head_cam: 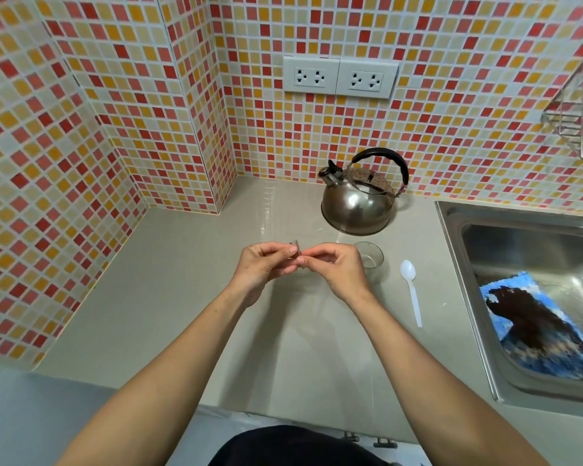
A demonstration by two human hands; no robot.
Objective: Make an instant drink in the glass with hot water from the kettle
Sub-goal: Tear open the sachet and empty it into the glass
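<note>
Looks like the sachet-opening step. Both hands are up over the counter, the left hand and right hand each pinched shut on a small drink sachet between them, fingertips nearly touching. Most of the packet is hidden by fingers, so I can't tell if it's torn yet. The empty glass sits just right of the right hand, white plastic spoon beside it, and the steel kettle is behind by the tiled wall. Next move, I'd guess: tear the top, then tip the powder over the glass carefully so none spills.
</note>
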